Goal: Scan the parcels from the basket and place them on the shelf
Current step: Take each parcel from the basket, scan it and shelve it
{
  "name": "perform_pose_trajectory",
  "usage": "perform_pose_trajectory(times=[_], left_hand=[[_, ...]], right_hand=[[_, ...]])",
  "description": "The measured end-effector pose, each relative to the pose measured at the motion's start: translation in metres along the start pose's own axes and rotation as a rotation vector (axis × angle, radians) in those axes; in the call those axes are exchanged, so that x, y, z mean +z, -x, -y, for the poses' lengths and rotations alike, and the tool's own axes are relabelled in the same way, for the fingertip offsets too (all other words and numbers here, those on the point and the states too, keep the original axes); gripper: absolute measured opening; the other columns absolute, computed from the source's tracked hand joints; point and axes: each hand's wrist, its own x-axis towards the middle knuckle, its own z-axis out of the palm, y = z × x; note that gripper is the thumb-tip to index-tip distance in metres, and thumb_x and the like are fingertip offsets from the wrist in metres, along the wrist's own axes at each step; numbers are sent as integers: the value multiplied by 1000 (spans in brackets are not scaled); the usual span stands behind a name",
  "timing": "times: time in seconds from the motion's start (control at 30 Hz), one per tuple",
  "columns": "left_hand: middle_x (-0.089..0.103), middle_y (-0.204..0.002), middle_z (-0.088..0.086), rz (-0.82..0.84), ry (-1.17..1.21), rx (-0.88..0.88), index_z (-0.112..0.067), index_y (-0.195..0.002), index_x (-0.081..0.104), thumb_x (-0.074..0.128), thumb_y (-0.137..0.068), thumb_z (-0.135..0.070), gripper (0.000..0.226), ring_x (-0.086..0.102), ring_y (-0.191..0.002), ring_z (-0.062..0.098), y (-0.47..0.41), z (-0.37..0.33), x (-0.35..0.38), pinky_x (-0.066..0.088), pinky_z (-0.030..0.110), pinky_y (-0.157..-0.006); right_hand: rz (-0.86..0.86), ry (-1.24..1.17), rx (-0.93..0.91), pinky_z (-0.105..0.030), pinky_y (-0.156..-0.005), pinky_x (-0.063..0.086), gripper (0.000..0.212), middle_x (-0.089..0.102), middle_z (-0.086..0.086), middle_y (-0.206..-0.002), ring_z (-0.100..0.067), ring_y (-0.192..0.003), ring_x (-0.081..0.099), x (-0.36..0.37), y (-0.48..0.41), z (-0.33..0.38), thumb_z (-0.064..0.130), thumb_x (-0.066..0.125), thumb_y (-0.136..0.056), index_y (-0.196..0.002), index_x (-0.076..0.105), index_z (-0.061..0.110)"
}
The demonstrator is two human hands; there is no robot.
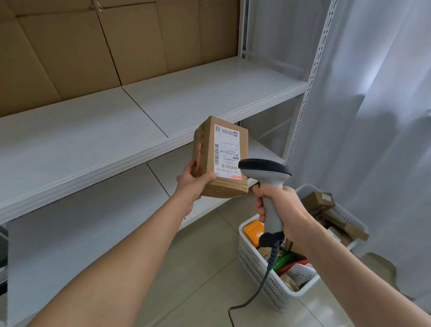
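Left hand (194, 182): brown taped cardboard parcel (220, 158) was gripped at its lower corner, label turned toward the grey handheld corded scanner (269, 191), clenched in the right hand (283, 210), before the white metal shelf (78, 137); white slatted basket (262, 271) stood below.

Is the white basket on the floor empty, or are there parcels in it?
Not empty: the basket holds several parcels, brown boxes and coloured packets piled near its rim.
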Motion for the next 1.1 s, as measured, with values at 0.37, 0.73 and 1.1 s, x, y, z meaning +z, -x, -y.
perform_pose_trajectory(times=[0.37,0.73,1.1], left_hand=[[49,-131,0,22,-6,1,-40,-134,40,74,-62,-45,80,55,-115,22,19,-3,16,51,44,-96],[53,-129,0,47,-19,26,-38,-134,40,74,-74,-38,68,56,-113,21,24,-3,33,51,45,-96],[52,-129,0,78,-20,26,-37,-136,38,74,-78,-34,69,57,-113,22,20,3,51,51,45,-95]], right_hand=[[6,31,-16,-20,-43,48,12,54,-6,-61,-12,-46,50,-17,19,-1,12,59,-90,-82,54,4],[-14,-21,-19,-22,-45,48,11,56,-9,-63,-14,-47,50,-33,32,-5,10,59,-89,-82,56,3],[-55,-43,5,-21,-45,48,10,56,-8,-64,-13,-46,50,-43,36,-6,13,58,-90,-85,56,4]])
